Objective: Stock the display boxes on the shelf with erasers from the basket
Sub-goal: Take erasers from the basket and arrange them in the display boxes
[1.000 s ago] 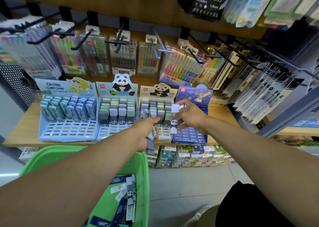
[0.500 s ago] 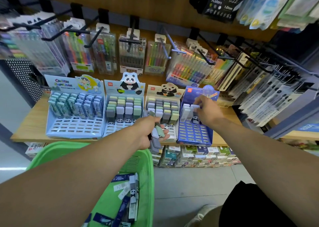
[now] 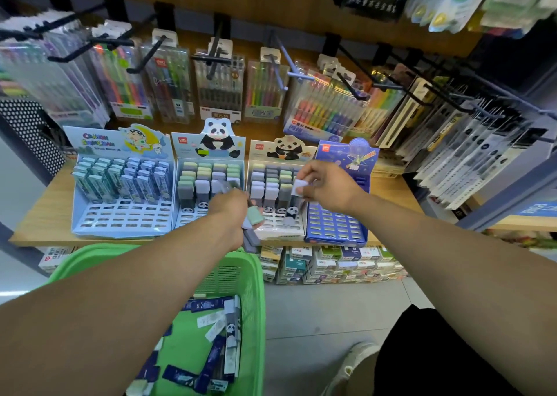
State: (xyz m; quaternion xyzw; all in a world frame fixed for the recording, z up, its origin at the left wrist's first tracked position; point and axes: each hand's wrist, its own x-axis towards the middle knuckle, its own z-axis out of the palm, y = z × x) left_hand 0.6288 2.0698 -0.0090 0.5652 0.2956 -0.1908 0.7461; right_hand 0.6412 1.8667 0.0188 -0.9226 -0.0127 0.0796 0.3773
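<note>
Above the shelf point(image 3: 45, 218), left hand point(image 3: 229, 212) grips several erasers point(image 3: 253, 218); right hand point(image 3: 325, 187) pinches one white eraser point(image 3: 299, 187).

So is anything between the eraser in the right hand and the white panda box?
Nothing visible: the right hand pinches the white eraser right over the white panda box, whose front slots are open.

- The shelf point(image 3: 45, 215) is light wood with a smooth matt top.
- The basket point(image 3: 241, 278) is bright green plastic, its wall slotted.
- The display boxes point(image 3: 120, 215) look like printed card, lightly glossy.
- The pen packs point(image 3: 220, 88) are clear glossy plastic, hung on dark hooks point(image 3: 215, 55).
- The floor point(image 3: 325, 311) is pale, smooth tile.
</note>
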